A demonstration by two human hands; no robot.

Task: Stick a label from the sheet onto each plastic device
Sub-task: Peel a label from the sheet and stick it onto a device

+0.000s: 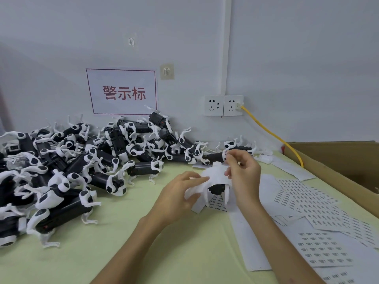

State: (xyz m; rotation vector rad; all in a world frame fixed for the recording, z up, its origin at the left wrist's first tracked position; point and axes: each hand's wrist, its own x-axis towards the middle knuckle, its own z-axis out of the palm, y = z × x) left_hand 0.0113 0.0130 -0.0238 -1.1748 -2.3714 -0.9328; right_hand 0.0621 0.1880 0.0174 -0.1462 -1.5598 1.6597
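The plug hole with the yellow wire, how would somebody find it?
Look at the pale grey wall behind the green table. Two square white plastic sockets sit side by side right of the red-bordered paper sign. It is the right-hand socket, the only one with a yellow cable plugged in.

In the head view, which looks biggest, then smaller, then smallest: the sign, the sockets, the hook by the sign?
1. sign
2. sockets
3. hook
All hang on one wall, so nearness hardly misleads.
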